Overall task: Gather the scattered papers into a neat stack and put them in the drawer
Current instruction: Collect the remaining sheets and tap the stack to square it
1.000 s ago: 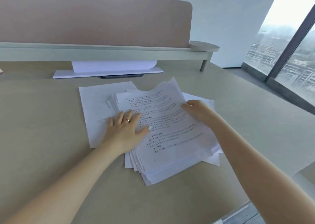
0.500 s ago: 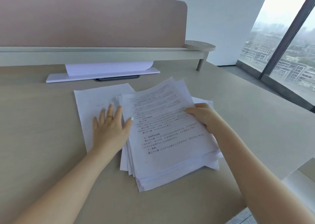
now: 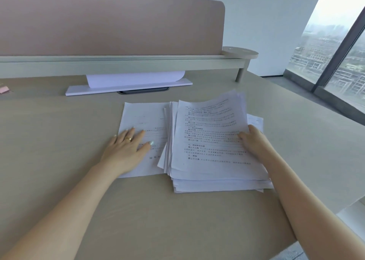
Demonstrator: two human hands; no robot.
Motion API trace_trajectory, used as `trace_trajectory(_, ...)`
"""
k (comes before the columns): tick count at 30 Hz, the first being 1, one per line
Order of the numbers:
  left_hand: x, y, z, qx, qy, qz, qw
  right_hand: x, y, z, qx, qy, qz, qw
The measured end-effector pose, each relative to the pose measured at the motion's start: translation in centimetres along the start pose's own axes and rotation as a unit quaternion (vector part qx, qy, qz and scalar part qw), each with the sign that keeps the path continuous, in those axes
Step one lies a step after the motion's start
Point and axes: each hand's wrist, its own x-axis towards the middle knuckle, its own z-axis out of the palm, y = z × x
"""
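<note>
Both hands (image 3: 126, 151) flat on papers (image 3: 213, 141)

1. A beige desk (image 3: 59, 141) is filling the foreground.
2. A pinkish partition panel (image 3: 110, 20) is standing along its far edge above a pale shelf rail (image 3: 118, 64).
3. A white wall (image 3: 262, 16) is rising behind.
4. Daylight is entering through a dark-framed window (image 3: 335, 48) at right.

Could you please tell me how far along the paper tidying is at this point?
Most sheets already sit in one rough pile, edges still uneven. The left hand lies flat on a single sheet beside it, while the right hand steadies the pile. Left: merge that sheet, square the edges, and put the stack in the drawer, which is not in view.
</note>
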Motion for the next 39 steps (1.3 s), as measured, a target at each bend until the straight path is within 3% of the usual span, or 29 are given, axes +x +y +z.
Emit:
trace_trajectory(4, -0.3, 0.4, -0.3, -0.145, 0.017, 0.027, 0.989, -0.4, -1.8, 1.4, 0.021, -0.058, -0.048, 0.997)
trace_trajectory(6, -0.3, 0.5, -0.7, -0.294, 0.054, 0.006, 0.954, -1.1, -3.2, 2.4, 0.014, -0.078, -0.072, 0.994)
trace_trajectory(10, 0.8, -0.3, -1.7, -0.562, 0.139, -0.092, 0.81, -2.5, -6.2, 4.6, 0.003, -0.105, -0.123, 0.987)
trace_trajectory(12, 1.1, -1.6, -2.5, -0.675, 0.119, -0.149, 0.713, -2.9, -7.0, 5.3, 0.012, -0.112, -0.136, 0.984)
trace_trajectory(14, 0.8, -2.5, -3.2, -0.722, 0.1, -0.17, 0.664, -3.1, -7.0, 5.3, 0.036, -0.123, -0.137, 0.982)
trace_trajectory(22, 0.3, -1.1, -4.2, -0.61, -0.015, -0.167, 0.774, -1.1, -4.9, 3.9, 0.26, -0.098, -0.081, 0.957)
trace_trajectory(27, 1.0, 0.2, -3.1, -0.515, 0.0, -0.168, 0.84, -0.6, -4.8, 3.9, 0.292, -0.096, -0.064, 0.949)
trace_trajectory(30, 1.2, 0.5, -3.0, -0.51, -0.024, -0.143, 0.848, -0.8, -4.7, 4.4, 0.258, -0.096, -0.082, 0.958)
trace_trajectory(33, 1.0, 0.6, -3.1, -0.512, -0.049, -0.136, 0.847, -1.3, -4.9, 5.3, 0.156, -0.099, -0.126, 0.975)
trace_trajectory(36, 0.2, 1.8, -2.7, -0.561, -0.056, -0.131, 0.815, -1.3, -5.0, 5.8, 0.018, -0.079, -0.155, 0.985)
trace_trajectory(39, -0.5, 2.4, -2.4, -0.59, -0.033, -0.108, 0.8, -0.6, -4.5, 5.4, 0.04, -0.024, -0.149, 0.988)
